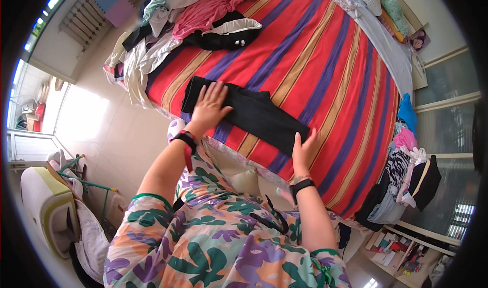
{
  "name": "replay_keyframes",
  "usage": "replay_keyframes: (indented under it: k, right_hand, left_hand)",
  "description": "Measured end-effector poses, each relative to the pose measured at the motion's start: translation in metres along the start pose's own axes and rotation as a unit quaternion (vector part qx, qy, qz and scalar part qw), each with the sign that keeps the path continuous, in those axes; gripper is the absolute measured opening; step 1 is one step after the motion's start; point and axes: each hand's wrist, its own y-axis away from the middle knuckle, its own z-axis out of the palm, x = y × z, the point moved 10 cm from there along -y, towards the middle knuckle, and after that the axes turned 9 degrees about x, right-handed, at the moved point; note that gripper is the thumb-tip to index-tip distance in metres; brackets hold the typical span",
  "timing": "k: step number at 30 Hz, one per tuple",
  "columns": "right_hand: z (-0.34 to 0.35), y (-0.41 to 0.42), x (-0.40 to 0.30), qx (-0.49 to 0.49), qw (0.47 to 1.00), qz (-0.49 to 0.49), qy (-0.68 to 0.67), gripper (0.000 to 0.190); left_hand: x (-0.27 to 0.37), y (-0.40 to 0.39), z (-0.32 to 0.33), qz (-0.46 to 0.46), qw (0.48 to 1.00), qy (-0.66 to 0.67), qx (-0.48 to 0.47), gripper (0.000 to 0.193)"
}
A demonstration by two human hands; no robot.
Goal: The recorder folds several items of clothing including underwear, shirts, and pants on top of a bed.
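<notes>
A folded black garment (255, 110), apparently trousers, lies slantwise on a red striped bedspread (305, 78) near the bed's edge. My left hand (211, 103) rests flat on the garment's left part, fingers spread. At the garment's right end is my right hand (305, 147), thumb raised and fingers apart, its palm side against the fabric's end. Neither hand grips the cloth. The underside of the garment is hidden.
A loose heap of clothes with a pink garment (209, 9) and a black garment with white lining (228, 32) covers the bed's far left. More clothes (398, 169) are piled at the right edge. A chair (49, 208) stands at lower left, and a cushion (245, 182) lies below the bed's edge.
</notes>
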Motion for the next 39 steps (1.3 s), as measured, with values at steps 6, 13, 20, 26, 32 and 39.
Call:
replay_keyframes:
  k: [6,13,20,26,32,39]
  right_hand:
    - [0.02,0.033,0.045,-0.112,0.803,0.38,-0.444,0.043]
    - [-0.132,0.04,0.093,-0.001,0.768,0.434,-0.471,0.039]
    - [-0.19,0.055,0.104,0.018,0.798,0.421,-0.432,0.042]
    - [-0.115,0.031,-0.04,-0.194,0.816,0.304,-0.452,0.038]
    - [-0.077,0.031,-0.066,-0.216,0.887,0.117,-0.391,0.033]
    - [-0.082,0.014,-0.082,-0.059,0.984,-0.145,-0.087,0.037]
  left_hand:
    - [0.019,-0.005,-0.023,-0.084,0.992,0.029,0.09,0.071]
    - [0.229,0.025,-0.047,0.191,0.944,0.267,0.039,0.071]
    - [0.305,0.069,0.025,0.29,0.904,0.28,-0.139,0.069]
    - [0.257,0.053,-0.021,-0.207,0.441,0.811,-0.325,0.061]
    - [0.147,0.037,0.004,-0.315,0.612,0.713,-0.133,0.045]
    - [0.115,0.009,-0.048,-0.129,0.933,0.325,0.081,0.059]
